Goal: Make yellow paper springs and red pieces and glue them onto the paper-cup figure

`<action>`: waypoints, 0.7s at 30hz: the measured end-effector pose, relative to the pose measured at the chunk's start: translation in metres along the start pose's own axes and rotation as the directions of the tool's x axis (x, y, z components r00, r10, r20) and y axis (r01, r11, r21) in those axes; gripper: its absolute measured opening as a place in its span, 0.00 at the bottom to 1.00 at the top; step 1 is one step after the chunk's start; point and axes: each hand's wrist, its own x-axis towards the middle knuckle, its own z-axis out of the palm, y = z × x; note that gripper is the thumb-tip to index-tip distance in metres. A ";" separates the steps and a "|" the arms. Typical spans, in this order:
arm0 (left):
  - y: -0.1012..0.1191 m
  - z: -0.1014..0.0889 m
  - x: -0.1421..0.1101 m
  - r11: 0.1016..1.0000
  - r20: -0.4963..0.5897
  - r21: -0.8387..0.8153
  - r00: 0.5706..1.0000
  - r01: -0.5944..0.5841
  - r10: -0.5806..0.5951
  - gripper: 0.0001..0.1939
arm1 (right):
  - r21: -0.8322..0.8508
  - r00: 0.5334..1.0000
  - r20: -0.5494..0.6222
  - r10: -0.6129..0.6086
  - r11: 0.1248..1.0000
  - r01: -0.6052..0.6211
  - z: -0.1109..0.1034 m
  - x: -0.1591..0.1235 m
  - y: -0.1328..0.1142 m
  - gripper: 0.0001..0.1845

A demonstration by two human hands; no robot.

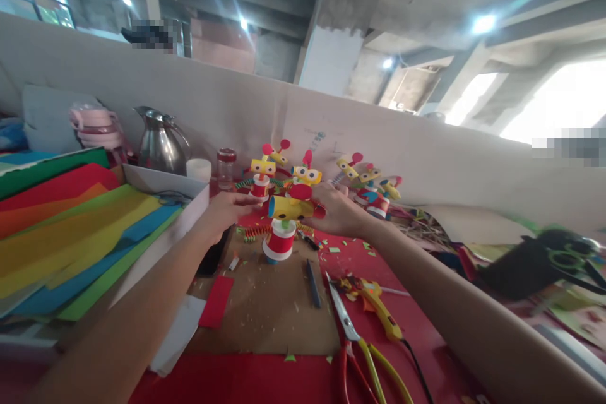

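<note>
My left hand [231, 207] reaches in from the left, its fingers closed at the base of a red-and-white paper-cup figure [260, 187] with a yellow tube head. On the other side, my right hand [338, 209] is curled beside a second paper-cup figure [307, 175] with googly eyes; its fingertips are partly hidden. Nearer to me, a third paper-cup figure [279, 241] stands upright on the brown board [265, 322], its yellow head overlapping the right hand's fingers in view. Springy folded-paper arms [255, 233] stick out from its sides.
More figures [376, 199] stand at the back right. Scissors [348, 322], a yellow glue gun [381, 309] and a dark stick [313, 284] lie in front. Left are a box of coloured sheets [192, 202], a steel jug [161, 142] and a glass jar [226, 169]. A low white wall [227, 101] runs behind.
</note>
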 end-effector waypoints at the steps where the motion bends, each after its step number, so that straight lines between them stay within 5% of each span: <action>1: -0.001 0.001 0.004 1.000 0.018 0.013 1.000 0.005 -0.005 0.18 | 0.000 1.000 0.000 0.007 1.000 -0.007 0.000 0.000 0.000 0.13; 4: -0.010 -0.001 0.012 0.999 0.022 -0.040 0.999 0.034 -0.033 0.17 | 0.012 1.000 0.002 0.019 1.000 -0.019 0.001 -0.002 0.002 0.12; 11: -0.022 -0.015 -0.001 0.981 -0.179 -0.185 0.984 -0.059 0.026 0.17 | -0.026 0.997 0.009 0.080 0.996 -0.079 0.001 -0.001 0.004 0.13; 16: 0.007 0.005 0.001 0.994 -0.089 0.061 0.991 -0.096 0.101 0.18 | -0.012 0.997 0.019 0.071 0.997 -0.071 0.000 0.002 0.002 0.13; 21: 0.011 0.023 0.012 0.955 -0.069 0.281 0.990 -0.095 0.119 0.10 | 0.015 0.997 0.034 0.068 0.998 -0.068 0.000 0.001 0.001 0.15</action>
